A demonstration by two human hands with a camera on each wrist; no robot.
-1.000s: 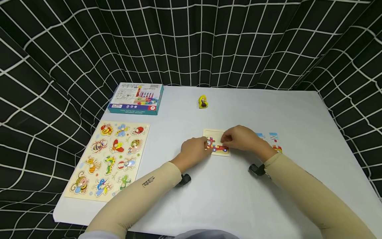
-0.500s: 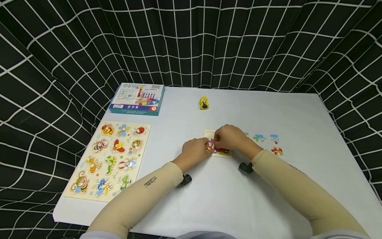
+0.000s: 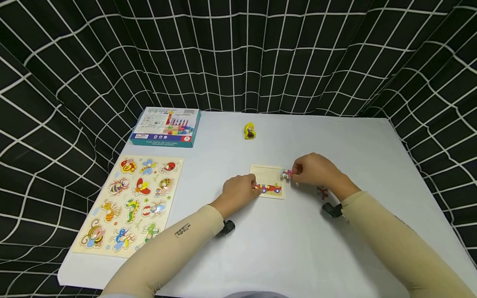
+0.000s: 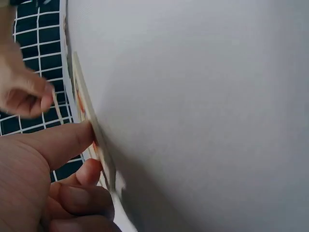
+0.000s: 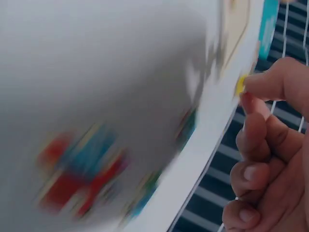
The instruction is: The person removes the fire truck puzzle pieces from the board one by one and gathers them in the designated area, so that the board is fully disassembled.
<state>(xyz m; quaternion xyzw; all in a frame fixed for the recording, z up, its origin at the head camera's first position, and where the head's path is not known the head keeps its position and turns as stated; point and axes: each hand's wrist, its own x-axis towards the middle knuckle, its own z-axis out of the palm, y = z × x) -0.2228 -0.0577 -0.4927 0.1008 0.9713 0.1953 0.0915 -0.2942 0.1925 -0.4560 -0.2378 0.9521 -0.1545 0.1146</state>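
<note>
In the head view my left hand (image 3: 238, 191) holds the left edge of a small wooden jigsaw tray (image 3: 265, 171). The left wrist view shows the thumb and fingers at the tray's edge (image 4: 99, 135). Red vehicle pieces (image 3: 271, 189) lie along the tray's lower part, and its upper part is bare wood. My right hand (image 3: 314, 170) pinches a pink and white jigsaw piece (image 3: 286, 174) just off the tray's right side. A loose red piece (image 3: 322, 192) lies under the right wrist. Blurred loose jigsaw pieces (image 5: 84, 169) appear in the right wrist view; my arm hides some of them from the head.
A large insect puzzle board (image 3: 158, 180) lies at the left. Behind it sits a flat teal and white box (image 3: 165, 128). A small yellow figure (image 3: 249, 130) stands near the back edge. Black netted cloth (image 3: 231, 54) surrounds the table.
My right hand reached over the tray, then moved back right with the pink jigsaw piece pinched in it. That piece has left the tray's left part. My left hand stays on the tray edge.
</note>
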